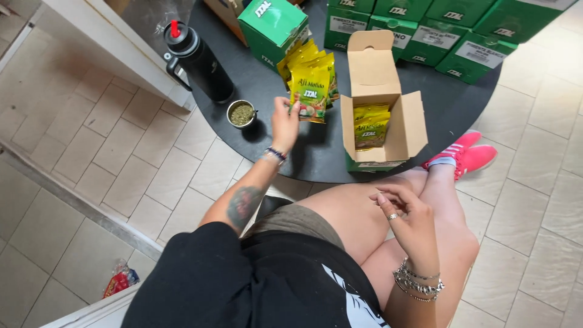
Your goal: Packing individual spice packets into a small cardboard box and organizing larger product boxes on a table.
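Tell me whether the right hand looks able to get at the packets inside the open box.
Probably yes: the right hand is empty over the knee, the open box has its flaps up, and nothing lies between.

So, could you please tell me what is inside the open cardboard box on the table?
The open cardboard box holds yellow spice packets standing upright; anything behind or beneath them is hidden.

One open cardboard box (379, 115), about six closed green boxes (273, 27) far across the round table (303, 158), one black thermos (197, 58), one small cup of herb (241, 113), two pink shoes (467, 155).
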